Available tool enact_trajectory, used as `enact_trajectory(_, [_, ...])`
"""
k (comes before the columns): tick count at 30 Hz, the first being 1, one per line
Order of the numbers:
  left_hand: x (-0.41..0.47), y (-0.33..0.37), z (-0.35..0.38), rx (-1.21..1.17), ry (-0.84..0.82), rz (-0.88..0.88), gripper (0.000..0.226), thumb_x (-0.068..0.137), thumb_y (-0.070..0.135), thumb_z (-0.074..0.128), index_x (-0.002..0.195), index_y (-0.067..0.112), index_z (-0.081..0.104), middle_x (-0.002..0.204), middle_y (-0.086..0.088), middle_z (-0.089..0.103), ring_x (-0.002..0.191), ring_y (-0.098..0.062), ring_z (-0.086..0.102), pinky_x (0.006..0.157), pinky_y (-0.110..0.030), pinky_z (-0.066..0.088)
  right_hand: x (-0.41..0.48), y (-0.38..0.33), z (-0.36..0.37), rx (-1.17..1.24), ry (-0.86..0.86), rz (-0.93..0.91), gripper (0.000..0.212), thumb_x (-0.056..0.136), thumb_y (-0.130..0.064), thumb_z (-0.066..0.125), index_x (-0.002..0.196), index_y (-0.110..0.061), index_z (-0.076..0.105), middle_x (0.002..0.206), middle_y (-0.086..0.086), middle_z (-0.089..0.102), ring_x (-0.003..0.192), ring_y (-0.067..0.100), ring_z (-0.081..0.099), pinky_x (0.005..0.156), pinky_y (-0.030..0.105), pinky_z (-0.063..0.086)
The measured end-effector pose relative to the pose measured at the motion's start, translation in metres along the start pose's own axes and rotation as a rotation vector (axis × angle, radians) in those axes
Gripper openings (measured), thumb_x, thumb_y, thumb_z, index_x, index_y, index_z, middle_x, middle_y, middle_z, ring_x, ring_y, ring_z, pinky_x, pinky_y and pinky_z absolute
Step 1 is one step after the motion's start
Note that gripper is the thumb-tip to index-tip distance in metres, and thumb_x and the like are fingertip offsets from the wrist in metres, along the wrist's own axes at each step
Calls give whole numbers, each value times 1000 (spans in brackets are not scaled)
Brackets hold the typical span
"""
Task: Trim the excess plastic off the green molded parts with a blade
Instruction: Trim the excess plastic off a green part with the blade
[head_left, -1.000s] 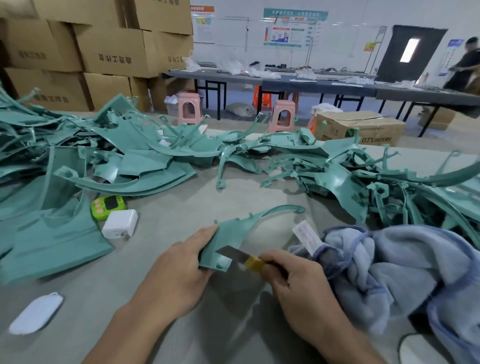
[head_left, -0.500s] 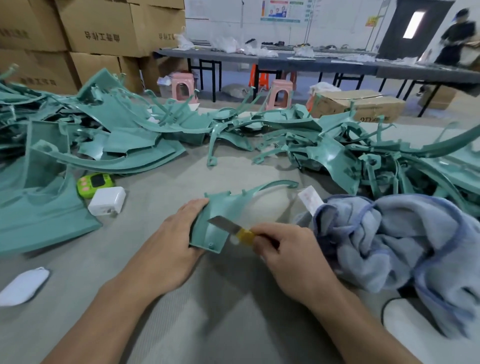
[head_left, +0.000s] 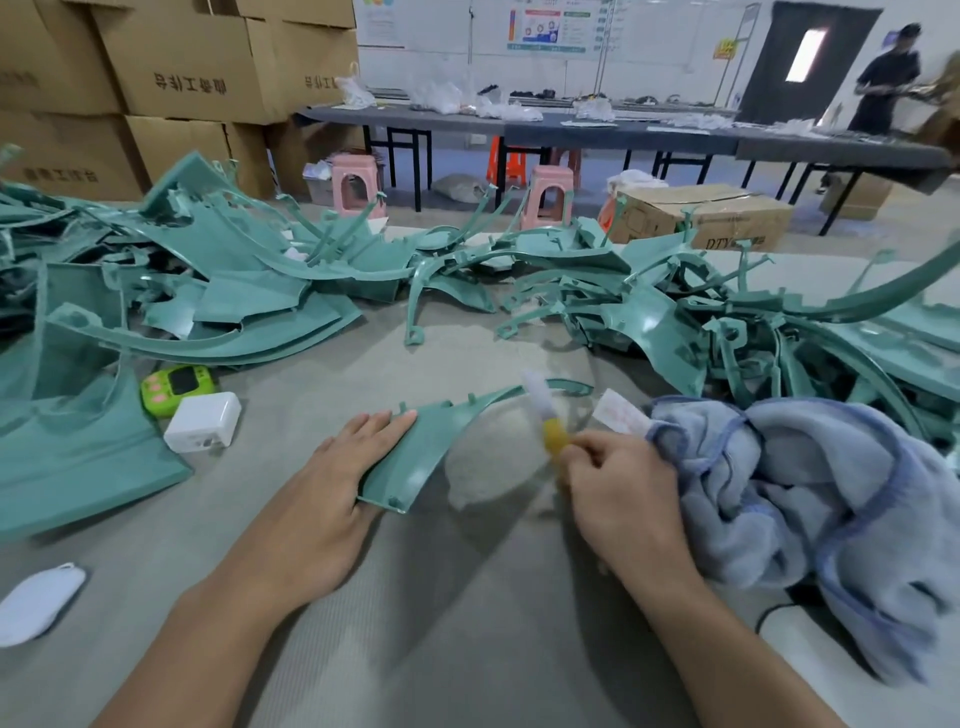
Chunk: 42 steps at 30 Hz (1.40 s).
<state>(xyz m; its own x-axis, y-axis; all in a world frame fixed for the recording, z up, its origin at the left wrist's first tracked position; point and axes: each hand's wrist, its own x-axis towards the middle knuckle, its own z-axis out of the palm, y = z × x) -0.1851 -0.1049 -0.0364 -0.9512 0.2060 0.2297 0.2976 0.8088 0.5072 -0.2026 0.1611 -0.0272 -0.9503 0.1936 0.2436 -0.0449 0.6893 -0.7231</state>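
Observation:
A curved green molded part (head_left: 421, 452) stands tilted on the grey table (head_left: 467, 623) in front of me. My left hand (head_left: 332, 499) holds it by its wide lower-left end, fingers laid along its back face. My right hand (head_left: 618, 488) grips a yellow-handled blade (head_left: 543, 410), blurred by motion, its metal tip up by the part's thin upper arc. Large heaps of the same green parts lie at the left (head_left: 171, 296) and at the right (head_left: 701, 322).
A crumpled blue-grey towel (head_left: 810, 509) lies right beside my right hand. A green timer (head_left: 176, 387), a white charger block (head_left: 203, 422) and a white face mask (head_left: 36, 603) lie to the left. Cardboard boxes, pink stools and a far table with a person stand behind.
The blade has swung from the part's lower edge up to its thin upper arc. My left hand has shifted on the part, its fingers now straighter along its back face. The view has tilted down.

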Motion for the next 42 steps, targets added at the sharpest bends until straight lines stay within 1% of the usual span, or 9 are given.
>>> enact_trajectory(3, [-2, -4, -6, 25, -53, 15, 73, 104, 14, 50, 149, 61, 18, 162, 29, 16, 149, 11, 5, 123, -20, 7, -2, 1, -5, 102, 69, 15, 25, 92, -18, 65, 67, -21, 68, 65, -10, 69, 65, 8, 63, 61, 24, 46])
enact_trajectory(7, [-1, -10, -10, 40, -62, 25, 77, 103, 9, 49, 145, 67, 22, 157, 38, 18, 142, 21, 8, 119, -13, 9, -16, -8, -3, 121, -178, -199, 18, 92, -26, 65, 75, -23, 70, 68, -11, 68, 63, 6, 59, 58, 21, 45])
enact_trajectory(12, [2, -9, -8, 20, -28, 36, 81, 96, 2, 55, 141, 66, 33, 128, 66, 20, 125, 25, 27, 108, -16, 30, 8, 7, -5, -144, 129, 151, 37, 92, -23, 59, 58, -8, 57, 47, -1, 53, 45, 9, 46, 39, 16, 26])
enact_trajectory(17, [5, -11, -7, 14, -13, 61, 78, 96, 2, 56, 148, 57, 36, 131, 64, 22, 125, 22, 32, 107, -20, 35, 3, 10, -10, 27, 105, 23, 29, 93, -26, 59, 67, -14, 65, 54, -3, 63, 53, 13, 59, 55, 32, 50])
enact_trajectory(21, [2, -10, -7, 5, 4, 60, 79, 96, 5, 55, 143, 65, 34, 130, 64, 22, 126, 23, 30, 108, -14, 31, -6, 0, -3, 88, -56, -175, 26, 94, -31, 59, 75, -16, 69, 60, -8, 66, 56, 11, 60, 54, 25, 45])
enact_trajectory(26, [0, -6, -10, -32, -9, -7, 72, 97, 12, 54, 143, 65, 35, 142, 48, 25, 135, 16, 29, 107, 2, 16, 9, 10, -8, -15, 115, 170, 45, 93, -31, 59, 60, 0, 56, 49, 10, 56, 46, 26, 48, 47, 36, 47])
enact_trajectory(34, [-1, -4, -10, -46, 13, -46, 73, 90, 35, 71, 142, 69, 32, 145, 44, 36, 129, 15, 37, 109, -13, 32, -12, -10, 7, 112, -120, -176, 24, 89, -39, 57, 74, -25, 69, 57, -9, 63, 51, 11, 55, 54, 31, 45])
enact_trajectory(38, [0, 1, -10, -61, 38, -76, 66, 82, 57, 70, 136, 73, 36, 129, 53, 40, 118, 13, 45, 96, -16, 39, 7, 9, -2, 93, 119, 195, 43, 92, -29, 57, 57, -4, 56, 49, 8, 58, 41, 22, 47, 45, 39, 44])
enact_trajectory(42, [0, 8, -6, -135, 255, -176, 26, 79, 66, 66, 104, 72, 61, 85, 42, 65, 83, 10, 62, 69, -16, 46, 3, 8, -1, 263, 88, 85, 29, 89, -24, 57, 63, -11, 65, 51, 4, 62, 41, 14, 50, 43, 28, 40])
